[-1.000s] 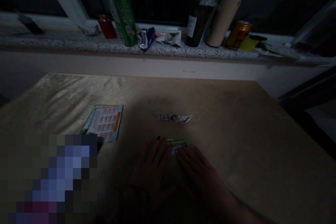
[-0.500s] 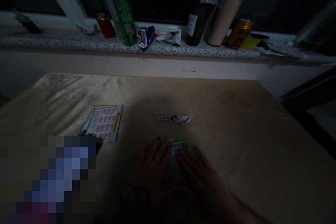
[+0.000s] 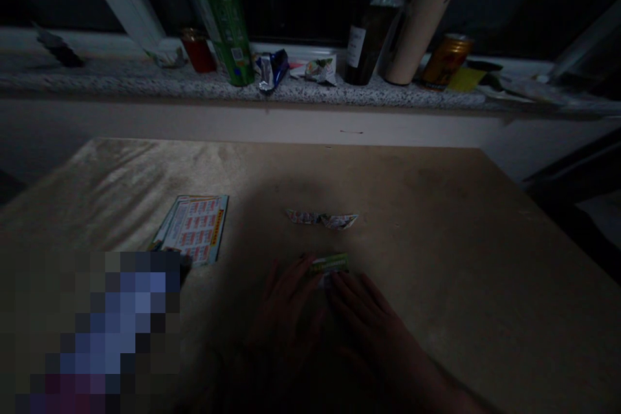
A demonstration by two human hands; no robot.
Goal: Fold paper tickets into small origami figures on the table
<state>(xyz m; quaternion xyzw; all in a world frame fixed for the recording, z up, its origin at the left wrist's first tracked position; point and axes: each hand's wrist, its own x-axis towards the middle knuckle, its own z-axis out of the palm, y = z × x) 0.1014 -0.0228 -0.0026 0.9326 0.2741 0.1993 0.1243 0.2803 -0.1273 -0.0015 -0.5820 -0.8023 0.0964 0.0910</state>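
Note:
In dim light, my left hand (image 3: 286, 314) and my right hand (image 3: 369, 317) lie flat side by side on the brown table (image 3: 436, 233), fingers stretched out. Their fingertips press on a small green printed paper (image 3: 330, 265) near the table's front middle. Most of that paper is hidden under the fingers. A little beyond it lies a small folded paper piece (image 3: 323, 218), untouched. A printed leaflet (image 3: 191, 228) with red boxes lies flat to the left.
A granite sill (image 3: 121, 77) behind the table carries a green carton (image 3: 223, 26), a red jar (image 3: 198, 50), a crumpled wrapper (image 3: 269, 70), a dark bottle (image 3: 363, 39), a cardboard tube (image 3: 420, 19) and a gold can (image 3: 444, 63). A blurred patch covers the lower left.
Both hands have hardly moved; the left fingers slid slightly right and inward over the green paper. The view shifted a little.

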